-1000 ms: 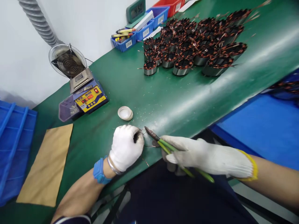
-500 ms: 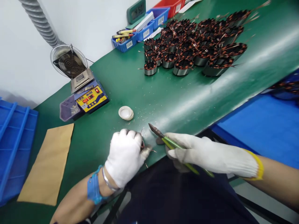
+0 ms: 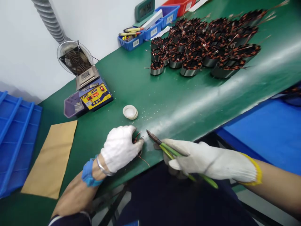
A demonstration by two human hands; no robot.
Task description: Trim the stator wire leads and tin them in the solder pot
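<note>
My left hand, in a white glove, is closed around a wire-wound motor stator at the front of the green table. Most of the stator is hidden by the glove; copper wire ends stick out past the thumb. Just to the right, my right hand, gloved in white with a yellow cuff, grips green-handled cutting pliers. Their dark jaws point up and left toward the stator, a short way apart from it. Beyond my left hand sits a small white round dish.
Many similar stators stand in rows at the back right. A soldering unit with a digital display is at left, beside brown cardboard and a blue crate. Blue bins line the wall. A blue surface lies at right.
My left hand has shifted left and turned with the stator, showing more of its wires. The plier jaws have moved slightly left and down, and the handles have spread wider. The camera view has shifted.
</note>
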